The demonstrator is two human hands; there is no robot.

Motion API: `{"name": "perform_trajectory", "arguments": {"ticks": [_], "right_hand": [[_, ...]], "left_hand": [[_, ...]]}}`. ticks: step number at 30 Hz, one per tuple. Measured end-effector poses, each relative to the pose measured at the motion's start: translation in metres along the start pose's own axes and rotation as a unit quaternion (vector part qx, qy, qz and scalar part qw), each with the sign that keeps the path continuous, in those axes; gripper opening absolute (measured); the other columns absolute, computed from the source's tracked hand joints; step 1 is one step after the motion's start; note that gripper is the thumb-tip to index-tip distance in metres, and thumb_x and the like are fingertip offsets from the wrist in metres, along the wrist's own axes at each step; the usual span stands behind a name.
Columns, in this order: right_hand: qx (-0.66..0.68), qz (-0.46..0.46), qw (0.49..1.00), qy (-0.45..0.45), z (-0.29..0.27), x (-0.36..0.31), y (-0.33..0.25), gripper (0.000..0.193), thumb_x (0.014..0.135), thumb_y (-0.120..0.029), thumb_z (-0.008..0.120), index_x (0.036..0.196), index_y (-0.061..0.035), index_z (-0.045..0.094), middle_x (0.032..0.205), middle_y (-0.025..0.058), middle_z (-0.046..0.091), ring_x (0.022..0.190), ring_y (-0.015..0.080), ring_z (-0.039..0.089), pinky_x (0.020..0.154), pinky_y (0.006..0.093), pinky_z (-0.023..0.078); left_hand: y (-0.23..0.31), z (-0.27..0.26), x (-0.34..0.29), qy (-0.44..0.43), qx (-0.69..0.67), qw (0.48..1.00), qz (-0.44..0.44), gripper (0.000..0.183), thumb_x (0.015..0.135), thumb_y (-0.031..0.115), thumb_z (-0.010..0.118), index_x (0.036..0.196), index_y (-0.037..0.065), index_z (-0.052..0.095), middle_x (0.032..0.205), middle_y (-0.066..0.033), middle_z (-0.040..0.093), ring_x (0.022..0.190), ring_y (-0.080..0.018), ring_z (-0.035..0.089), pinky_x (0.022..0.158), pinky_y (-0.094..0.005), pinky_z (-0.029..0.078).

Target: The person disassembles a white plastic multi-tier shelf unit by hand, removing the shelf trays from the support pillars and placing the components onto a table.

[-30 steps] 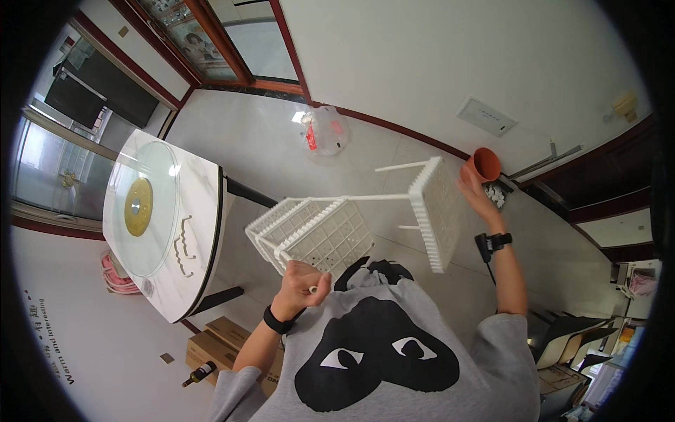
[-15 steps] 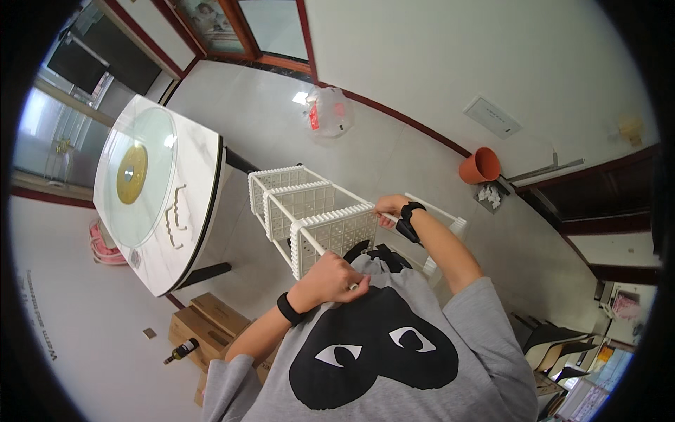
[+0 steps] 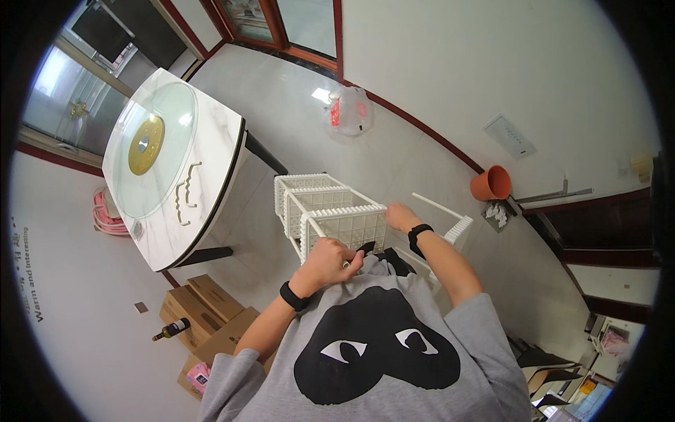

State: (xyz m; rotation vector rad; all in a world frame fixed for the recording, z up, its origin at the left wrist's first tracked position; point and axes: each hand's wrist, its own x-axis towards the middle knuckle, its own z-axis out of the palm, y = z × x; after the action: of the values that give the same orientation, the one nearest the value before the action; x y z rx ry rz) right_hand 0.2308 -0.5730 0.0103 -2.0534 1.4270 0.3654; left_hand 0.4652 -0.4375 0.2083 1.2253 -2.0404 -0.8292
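Note:
A white plastic rack (image 3: pixel 346 224) with latticed basket shelves and round poles lies tilted in front of my body. My left hand (image 3: pixel 328 266) is closed around the end of its near-left pole, with the pole's tip showing by my thumb. Farther right, my right hand (image 3: pixel 403 219) is closed at the end of the other pole; its fingers are partly hidden. Beyond my right wrist stands another white ridged rack piece (image 3: pixel 458 231), from which a white pole (image 3: pixel 437 203) sticks out to the left. Both wrists wear black bands.
To the left is a marble-topped table (image 3: pixel 223 133) with a glass turntable and wavy gold-coloured strips (image 3: pixel 184 193). Cardboard boxes (image 3: pixel 214 299) and a dark bottle (image 3: pixel 171 329) are below it. A plastic bag (image 3: pixel 349 112) and an orange bin (image 3: pixel 491 183) stand along the wall.
The view has shifted, so the table and rack sit farther right. A dark object by my right wrist is no longer visible. Both hands keep their hold on the rack's poles.

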Motion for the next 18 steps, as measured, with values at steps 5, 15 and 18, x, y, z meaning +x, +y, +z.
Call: {"name": "perform_trajectory", "arguments": {"ticks": [5,15,18], "right_hand": [[-0.005,-0.036,0.999,0.039,0.005,-0.003,0.007,0.034,0.092,-0.023,0.048,0.096,0.0037,0.068,0.102,0.0270,0.066,0.097,0.0424,0.064,0.086,0.0484,0.051],[0.432,0.123,0.893,0.009,-0.018,-0.045,0.036,0.054,0.095,-0.054,0.050,0.065,-0.0082,0.050,0.053,-0.0020,0.043,0.042,0.0109,0.036,0.040,0.0292,0.029],[0.476,0.167,0.862,0.052,-0.013,-0.058,0.047,0.050,0.096,-0.050,0.054,0.064,-0.0120,0.048,0.052,-0.0053,0.041,0.041,0.0074,0.036,0.037,0.0271,0.026]], "left_hand": [[0.012,0.002,0.002,-0.012,0.030,0.999,0.025,0.039,0.086,0.019,0.064,0.050,0.006,0.058,0.044,-0.0117,0.047,0.043,-0.0293,0.052,0.046,-0.0385,0.040],[0.057,0.027,0.022,-0.164,0.006,0.967,0.197,0.064,0.091,0.052,0.053,0.049,0.004,0.059,0.046,-0.0160,0.051,0.046,-0.0371,0.055,0.045,-0.0436,0.042],[0.053,0.027,0.021,-0.154,0.027,0.968,0.196,0.067,0.093,0.052,0.050,0.048,0.003,0.057,0.047,-0.0164,0.052,0.047,-0.0384,0.055,0.046,-0.0452,0.042]]}}
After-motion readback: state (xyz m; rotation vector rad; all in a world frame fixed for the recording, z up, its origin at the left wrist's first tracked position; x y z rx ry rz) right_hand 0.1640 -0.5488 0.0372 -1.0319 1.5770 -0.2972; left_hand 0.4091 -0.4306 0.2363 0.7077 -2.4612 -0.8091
